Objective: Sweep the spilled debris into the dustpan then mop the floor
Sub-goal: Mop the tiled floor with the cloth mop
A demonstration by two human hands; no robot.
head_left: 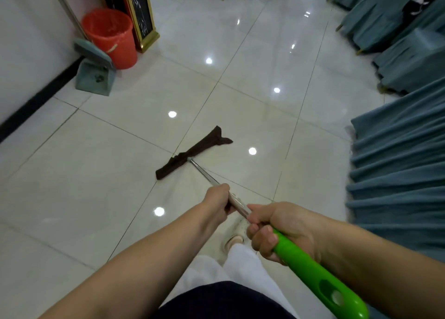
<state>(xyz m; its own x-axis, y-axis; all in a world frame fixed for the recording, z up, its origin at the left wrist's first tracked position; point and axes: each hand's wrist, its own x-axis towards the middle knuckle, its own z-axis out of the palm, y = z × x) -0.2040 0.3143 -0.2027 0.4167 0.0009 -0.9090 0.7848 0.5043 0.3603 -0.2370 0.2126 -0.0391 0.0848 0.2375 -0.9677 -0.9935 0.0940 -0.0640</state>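
Observation:
I hold a mop with both hands. Its dark brown cloth head [192, 153] lies flat on the glossy tiled floor [96, 174], in the middle of the view. A metal shaft [204, 173] runs back from it to a green handle [313, 270]. My left hand [218, 202] grips the metal shaft lower down. My right hand [277, 229] is closed around the top of the shaft where the green grip begins. A grey-green dustpan [95, 76] with a dark scrap inside stands by the wall at the upper left, with a broom head [92, 52] resting above it.
A red bucket [110, 36] stands beside the dustpan, next to a gold-framed black board [142, 15]. Teal draped chair covers [397, 174] line the right side. Gold chair legs show at the top. My shoe [234, 236] and white trousers are below the hands.

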